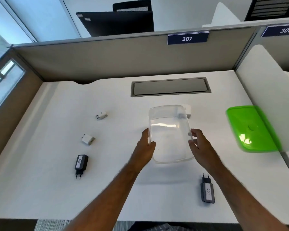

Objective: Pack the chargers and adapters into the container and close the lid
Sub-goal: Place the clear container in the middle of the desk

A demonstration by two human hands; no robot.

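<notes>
A clear plastic container [169, 130] is in mid-desk with nothing inside it. My left hand [145, 144] grips its left wall and my right hand [198, 142] holds its right wall. The green lid [250, 129] lies at the right, leaning against the side divider. Two black chargers lie on the desk: one labelled 002 [81, 163] at the left, one labelled 026 [207, 190] at the near right. Two small white adapters sit at the left, one [88, 139] nearer and one [101, 115] farther. Another white adapter [187, 110] shows behind the container, partly hidden.
A grey cable hatch [170, 86] is set into the white desk [57, 189] behind the container. Grey partition walls [107, 59] close the back and left; a white divider [265, 90] stands at the right. The desk's front edge runs along the bottom.
</notes>
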